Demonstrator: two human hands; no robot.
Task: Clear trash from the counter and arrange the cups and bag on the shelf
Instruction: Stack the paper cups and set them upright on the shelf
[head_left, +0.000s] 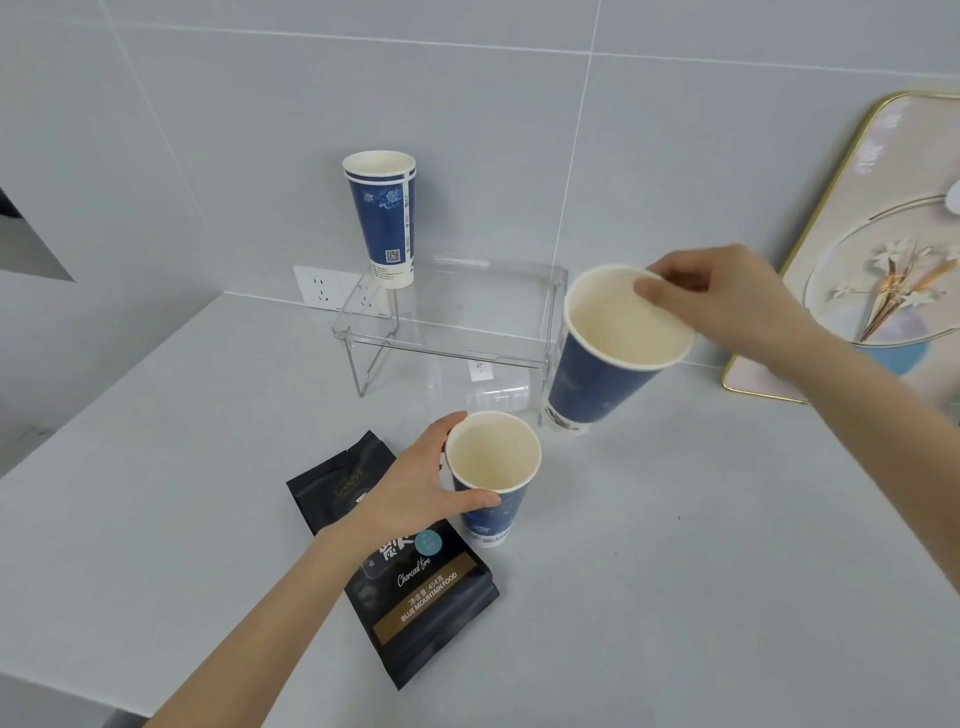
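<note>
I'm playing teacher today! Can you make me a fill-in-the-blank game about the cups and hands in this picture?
1. The number of blue cups in view is ____.
2. The cup on the shelf stands at its back ____ corner.
3. The left hand grips a cup beside the ____ bag.
4. The right hand pinches its cup by the ____.

Missing words: three; left; black; rim

Grey tiled wall (208, 130), white socket (319, 287), gold-rimmed floral tray (883, 249).
</note>
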